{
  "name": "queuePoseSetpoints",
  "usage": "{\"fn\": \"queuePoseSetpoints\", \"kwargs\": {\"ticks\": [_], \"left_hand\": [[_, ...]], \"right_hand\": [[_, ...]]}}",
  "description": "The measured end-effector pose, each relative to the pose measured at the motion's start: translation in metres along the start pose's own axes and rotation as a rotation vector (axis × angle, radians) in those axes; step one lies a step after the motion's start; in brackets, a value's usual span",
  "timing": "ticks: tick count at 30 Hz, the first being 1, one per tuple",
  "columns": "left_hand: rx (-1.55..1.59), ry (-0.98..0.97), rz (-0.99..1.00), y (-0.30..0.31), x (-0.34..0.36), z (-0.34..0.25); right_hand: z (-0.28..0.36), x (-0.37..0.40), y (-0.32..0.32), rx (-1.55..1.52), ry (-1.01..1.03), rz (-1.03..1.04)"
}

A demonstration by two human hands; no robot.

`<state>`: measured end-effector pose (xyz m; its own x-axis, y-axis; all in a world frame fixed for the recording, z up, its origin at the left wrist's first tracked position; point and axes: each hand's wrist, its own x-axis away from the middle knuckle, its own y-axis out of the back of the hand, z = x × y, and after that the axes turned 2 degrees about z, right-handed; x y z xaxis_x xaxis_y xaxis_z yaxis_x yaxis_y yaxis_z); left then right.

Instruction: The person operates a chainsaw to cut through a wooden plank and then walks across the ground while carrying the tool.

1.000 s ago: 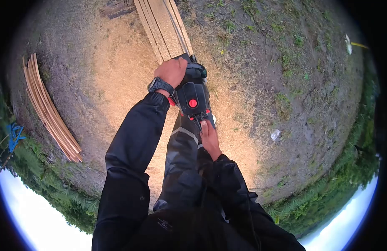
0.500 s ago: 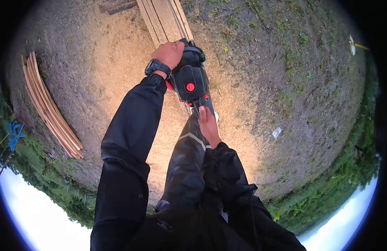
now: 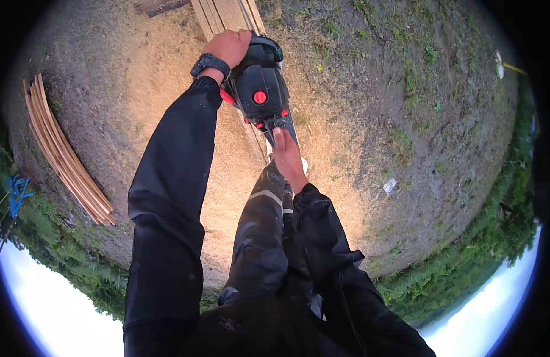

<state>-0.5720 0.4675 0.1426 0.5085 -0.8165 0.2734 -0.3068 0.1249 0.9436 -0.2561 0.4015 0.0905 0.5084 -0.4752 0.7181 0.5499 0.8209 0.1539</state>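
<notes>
A black chainsaw (image 3: 262, 89) with a red round cap is held out over the near end of a stack of sawn boards (image 3: 230, 16). My left hand (image 3: 229, 47), with a black watch on its wrist, is wrapped round the saw's front handle. Behind the saw body, my right hand (image 3: 288, 159) is closed on the rear handle, with its thumb on top. The saw's bar and chain cannot be made out from here.
Several long boards (image 3: 66, 154) lie on the ground at the left. Sawdust (image 3: 174, 107) covers the ground round my legs. A dark log (image 3: 162, 6) is at the top. White litter (image 3: 390, 185) lies at the right, and blue material (image 3: 18, 195) at the far left.
Both hands and the chainsaw have moved forward and slightly left, over the near end of the board stack. The grips look the same.
</notes>
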Motion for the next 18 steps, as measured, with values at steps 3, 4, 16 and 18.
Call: {"fn": "queuePoseSetpoints", "kwargs": {"ticks": [3,4,16,18], "left_hand": [[-0.093,-0.093,0.016,0.001,-0.02,0.022],[-0.095,-0.09,0.016,0.004,-0.019,0.023],[0.093,-0.019,-0.046,-0.029,-0.004,0.02],[0.173,0.053,-0.022,-0.034,0.001,0.015]], "right_hand": [[0.017,-0.008,-0.008,0.069,0.134,-0.111],[0.018,-0.007,-0.009,0.068,0.135,-0.108],[0.007,0.011,0.0,0.049,0.01,-0.016],[0.003,0.015,-0.001,0.033,0.005,-0.019]]}}
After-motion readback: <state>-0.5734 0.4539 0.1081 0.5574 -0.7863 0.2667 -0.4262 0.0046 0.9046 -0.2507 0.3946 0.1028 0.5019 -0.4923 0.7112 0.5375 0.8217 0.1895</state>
